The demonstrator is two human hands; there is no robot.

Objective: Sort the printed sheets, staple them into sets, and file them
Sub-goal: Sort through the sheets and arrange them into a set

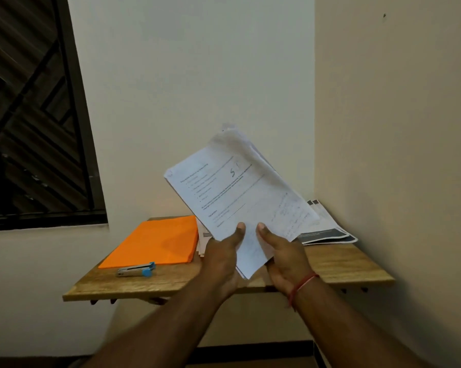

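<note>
window (38, 115): dark, upper left of frame, not part of the task.
desk (343, 264): wooden top in the wall corner, centre to lower right; carries everything except the held paper.
sheets (237, 192): loose printed stack, tilted, held up in mid-frame above the desk, top edges fanned and blurred.
folder (155, 240): orange, flat and closed, left half of desk; contents hidden.
pile (327, 229): more printed paper with dark bands, flat at the desk's right rear corner.
left hand (221, 258): grips the sheets' lower edge, thumb on the front page.
right hand (285, 256): grips the same edge just beside the left, thumb on front; the two hands are close but not touching.
stapler (136, 270): grey with blue end, on the front left of the desk, touching the folder's near edge; no hand on it.
progress: looks early, probably sorting; can't tell whether any set is stapled.
left to do: finish sorting, staple sets, file them, the rear pile included.
</note>
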